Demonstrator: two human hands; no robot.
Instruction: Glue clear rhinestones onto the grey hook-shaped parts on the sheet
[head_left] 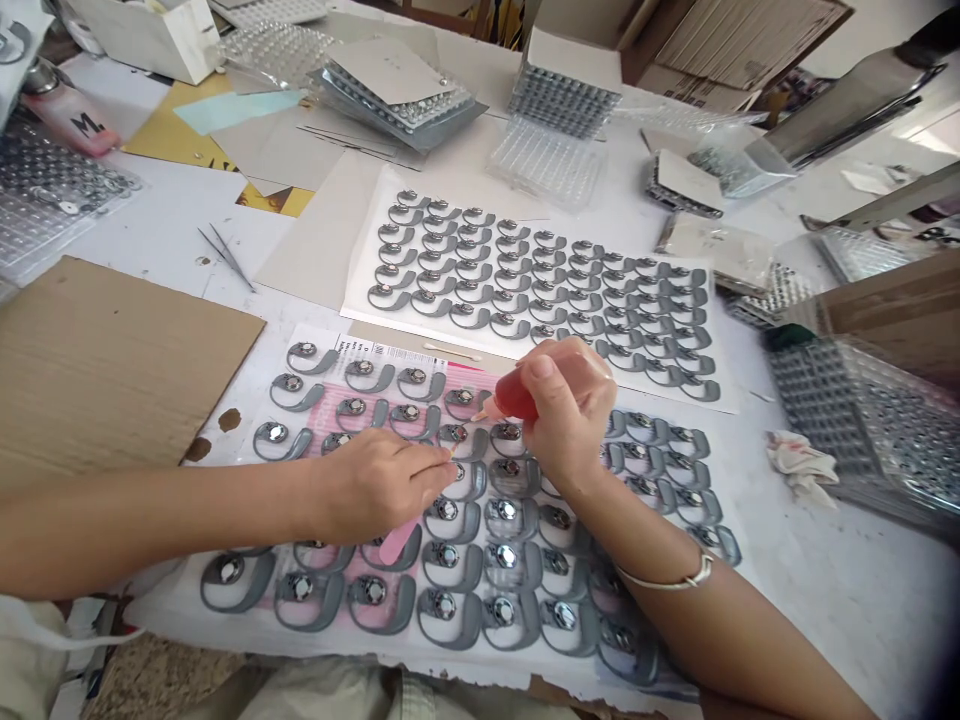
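Observation:
My right hand [561, 415] is closed around a small squeeze bottle [517, 395] of red liquid. Its narrow nozzle points down and left over a grey curved piece [472, 443] with a shiny silver round part. In my left hand [379, 485] is a slim pink tool [396, 542], pinched between the fingers. The tool's flat end sticks out below the hand, while its tip is close to that same piece, contact unclear. Rows of similar grey pieces [448, 606] lie around both hands on a sheet. My forearms and hands hide some of them.
Beyond the hands lies a second white sheet [356, 290] with more grey pieces. A cotton swab [452, 352] lies between the sheets. Tweezers [227, 258] and brown cardboard [112, 370] are at left, a crumpled tissue [801, 465] at right. Stacked clear trays [562, 100] stand farther back.

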